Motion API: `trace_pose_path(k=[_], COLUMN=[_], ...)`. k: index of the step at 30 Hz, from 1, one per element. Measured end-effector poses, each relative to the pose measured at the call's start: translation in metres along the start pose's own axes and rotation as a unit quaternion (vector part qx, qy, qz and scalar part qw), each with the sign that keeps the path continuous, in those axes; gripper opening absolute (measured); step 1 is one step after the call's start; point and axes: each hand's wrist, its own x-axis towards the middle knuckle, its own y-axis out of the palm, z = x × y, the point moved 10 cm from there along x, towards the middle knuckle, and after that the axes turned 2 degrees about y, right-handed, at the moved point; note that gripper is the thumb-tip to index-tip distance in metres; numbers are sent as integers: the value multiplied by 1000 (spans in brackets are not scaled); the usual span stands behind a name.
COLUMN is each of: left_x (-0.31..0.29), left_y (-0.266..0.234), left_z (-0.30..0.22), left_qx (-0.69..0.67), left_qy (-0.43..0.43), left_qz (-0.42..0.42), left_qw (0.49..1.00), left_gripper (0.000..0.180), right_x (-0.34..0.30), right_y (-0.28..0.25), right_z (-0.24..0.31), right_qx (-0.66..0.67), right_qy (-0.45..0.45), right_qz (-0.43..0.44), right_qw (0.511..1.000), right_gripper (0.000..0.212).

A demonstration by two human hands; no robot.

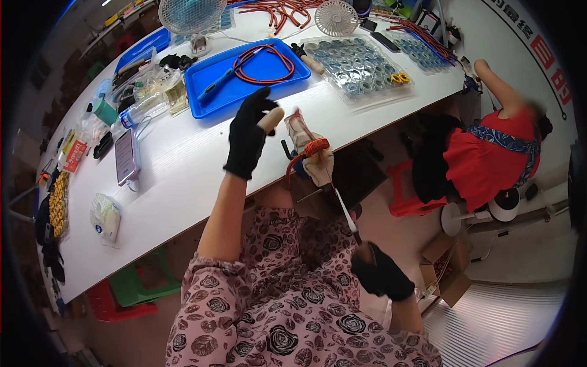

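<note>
My left hand (pixel 246 136), in a black glove with a beige finger cover, is raised over the table's front edge. Its fingers are apart and nothing shows in them. Lower right, my black-gloved right hand (pixel 384 272) is closed round the handle of a long thin tool with a pale, shiny shaft (pixel 346 211). That shaft points up and left to a cloth-wrapped clamp (pixel 319 166) at the table edge; whether they touch I cannot tell. An orange-red ring (pixel 316 146) sits round the clamp's upper part, and a wrapped piece (pixel 298 129) sticks up above it.
A blue tray (pixel 202 113) holds a coiled red cord and a blue-handled tool. Behind stand clear trays of round pieces (pixel 354 64) and small fans (pixel 336 18). A phone (pixel 127 158) and white packet (pixel 105 215) lie left. A person in red (pixel 495 156) sits at right.
</note>
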Motion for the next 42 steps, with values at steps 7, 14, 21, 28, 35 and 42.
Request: trace_pose_path(k=[7, 14, 21, 28, 35, 42], left_x=[-142, -61, 82, 60, 28, -121], left_y=[110, 28, 12, 46, 22, 102], left_z=[-67, -130, 32, 127, 60, -77], left_qx=[406, 269, -122, -203, -129, 399], left_qy=[339, 371, -51, -159, -114, 349], left_qz=[305, 5, 12, 65, 86, 276], left_qw=[793, 889, 991, 964, 981, 802], left_gripper=[34, 25, 21, 23, 61, 48], right_x=[-77, -43, 42, 67, 42, -58], right_y=[-38, -66, -8, -1, 2, -18], right_z=[-46, 19, 56, 119, 45, -51], right_qx=[-83, -93, -43, -98, 18, 46], right_qy=[-138, -185, -48, -199, -78, 9], right_qz=[-166, -350, -14, -15, 10, 13], right_qw=[973, 914, 998, 975, 997, 999], right_gripper=[21, 26, 28, 28, 31, 21])
